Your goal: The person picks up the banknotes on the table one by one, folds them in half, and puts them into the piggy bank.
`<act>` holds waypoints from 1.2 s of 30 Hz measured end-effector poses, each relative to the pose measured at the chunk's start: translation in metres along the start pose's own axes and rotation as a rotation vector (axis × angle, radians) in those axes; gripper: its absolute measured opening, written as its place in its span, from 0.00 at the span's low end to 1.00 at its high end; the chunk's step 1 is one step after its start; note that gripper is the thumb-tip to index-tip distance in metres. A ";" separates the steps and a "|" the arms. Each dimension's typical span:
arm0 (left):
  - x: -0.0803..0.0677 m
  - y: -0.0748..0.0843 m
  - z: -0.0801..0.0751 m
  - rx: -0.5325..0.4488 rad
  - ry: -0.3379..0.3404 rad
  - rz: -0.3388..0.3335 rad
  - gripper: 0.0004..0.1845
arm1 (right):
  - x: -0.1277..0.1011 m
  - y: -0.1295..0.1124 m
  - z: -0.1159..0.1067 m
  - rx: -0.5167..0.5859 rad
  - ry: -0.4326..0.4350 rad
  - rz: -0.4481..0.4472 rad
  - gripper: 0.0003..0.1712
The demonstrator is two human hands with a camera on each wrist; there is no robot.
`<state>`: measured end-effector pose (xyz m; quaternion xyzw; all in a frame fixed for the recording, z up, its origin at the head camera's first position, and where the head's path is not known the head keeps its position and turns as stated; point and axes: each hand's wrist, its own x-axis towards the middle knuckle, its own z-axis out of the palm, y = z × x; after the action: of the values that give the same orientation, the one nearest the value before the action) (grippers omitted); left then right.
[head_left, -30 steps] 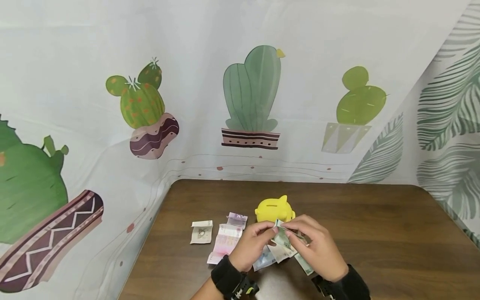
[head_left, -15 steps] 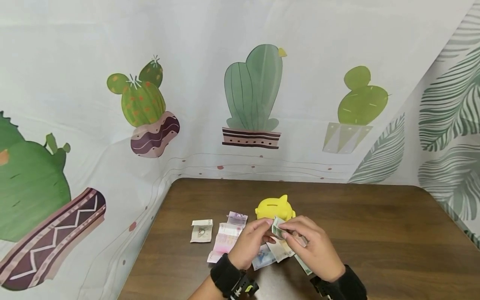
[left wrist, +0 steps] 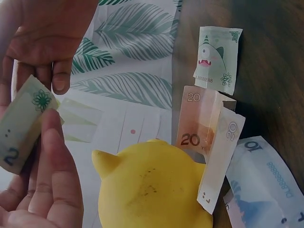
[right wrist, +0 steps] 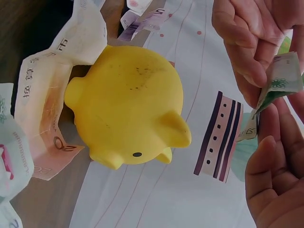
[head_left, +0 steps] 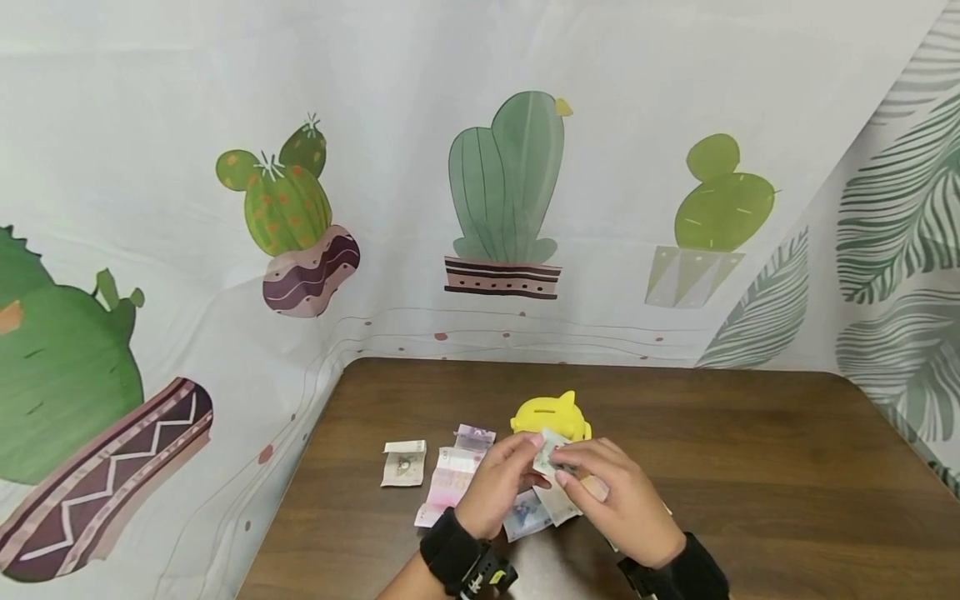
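A small green banknote (head_left: 546, 458), creased in the right wrist view, is held up between both hands, in front of the yellow piggy bank (head_left: 551, 414). My left hand (head_left: 491, 496) pinches its left side with thumb and fingers. On the other side, the index finger and thumb of my right hand (head_left: 633, 508) grip its lower right edge. The printed 2 and flower of the raised banknote (left wrist: 23, 123) show in the left wrist view. The piggy bank's slot faces up. Below the hands lie a blue banknote (head_left: 527, 515) and an orange 20 banknote (left wrist: 194, 118), bent upward.
On the brown table (head_left: 750, 467), a pink banknote (head_left: 452, 479) and a purple one (head_left: 474, 437) lie left of the hands, with a folded beige banknote (head_left: 403, 465) farther left. Another green banknote (left wrist: 216, 59) lies beyond the orange one. A cactus-print cloth (head_left: 390, 208) hangs behind.
The green banknote has turned and shifted slightly up and left between the fingers. My right hand has moved a little left and now covers most of the green banknote lying beneath it.
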<state>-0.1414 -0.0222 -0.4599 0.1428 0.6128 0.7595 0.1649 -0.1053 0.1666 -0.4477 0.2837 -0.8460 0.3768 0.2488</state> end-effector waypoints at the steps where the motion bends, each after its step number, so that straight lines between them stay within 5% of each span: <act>1: 0.000 0.000 0.000 -0.004 0.007 -0.003 0.21 | 0.000 0.000 0.000 0.000 -0.003 -0.001 0.18; 16: 0.004 -0.003 -0.003 0.064 0.073 0.019 0.15 | 0.001 0.004 -0.002 0.034 0.119 0.021 0.18; 26: 0.002 -0.001 -0.002 0.063 0.082 0.015 0.15 | -0.001 0.002 0.001 -0.015 0.049 0.128 0.29; 36: 0.002 -0.003 0.000 0.063 0.047 0.010 0.15 | -0.002 0.003 0.003 0.000 0.068 0.148 0.19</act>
<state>-0.1432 -0.0207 -0.4630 0.1331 0.6393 0.7440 0.1419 -0.1067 0.1666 -0.4516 0.2075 -0.8555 0.4037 0.2490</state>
